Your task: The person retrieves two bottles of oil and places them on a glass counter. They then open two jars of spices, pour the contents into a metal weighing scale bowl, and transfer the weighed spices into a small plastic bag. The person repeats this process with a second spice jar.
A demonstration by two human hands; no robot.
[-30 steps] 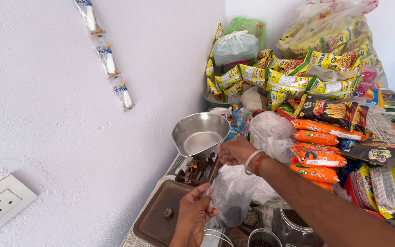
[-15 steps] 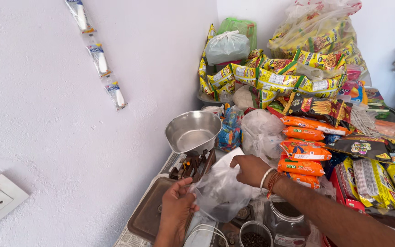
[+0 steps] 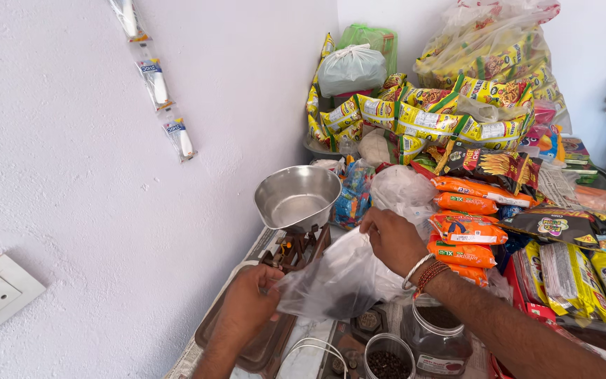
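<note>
Risk: my left hand (image 3: 247,303) and right hand (image 3: 391,238) pinch the thin plastic bag (image 3: 338,277) at opposite edges; it could slip or tear, spilling dark contents.

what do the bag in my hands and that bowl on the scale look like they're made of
Bag: thin clear plastic film, it seems; it crumples, and dark contents show through it. Bowl: likely polished steel, silvery with bright reflections inside. Both hands, left and right, pinch the bag.

left hand (image 3: 247,303): low, fingers pinched shut
right hand (image 3: 392,238): higher, fingers closed, bangles on wrist
</note>
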